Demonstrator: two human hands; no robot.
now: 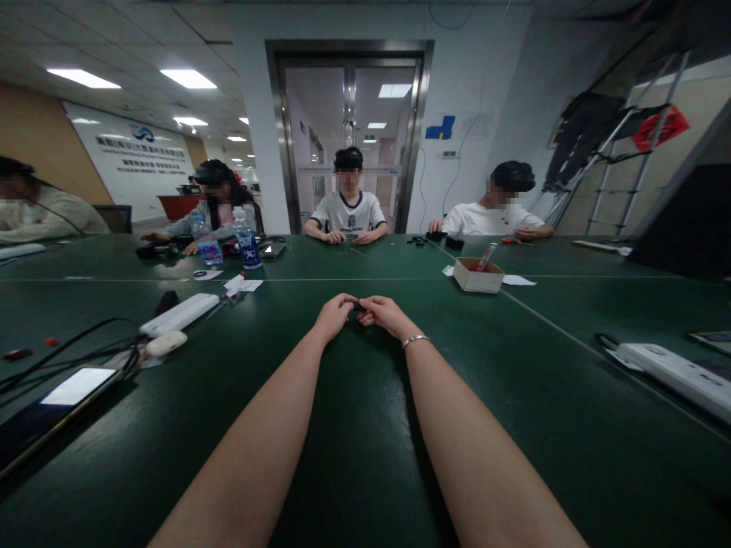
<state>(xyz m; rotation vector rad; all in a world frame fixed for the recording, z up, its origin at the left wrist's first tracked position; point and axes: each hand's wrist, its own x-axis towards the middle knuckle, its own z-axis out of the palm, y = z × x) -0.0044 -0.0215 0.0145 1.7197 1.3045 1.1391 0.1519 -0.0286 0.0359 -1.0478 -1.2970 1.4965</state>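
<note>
Both my arms reach forward over the dark green table [365, 426], and the hands meet near its middle. My left hand [335, 315] is closed, its thumb and fingers pinching one side of a small dark piece [358, 306]. From the other side my right hand [384, 314], with a silver bangle at the wrist, pinches the same piece. Fingers cover most of it, and it is too small to tell its kind. The hands stay just above or on the tabletop; I cannot tell which.
On the left lie a phone [62, 407], cables, a white power strip [180, 314] and a white oval device [167, 343]. Bottles [247, 242] stand beyond. To the right are a small open box [478, 278] and another power strip [679, 373]. Several people sit around the table.
</note>
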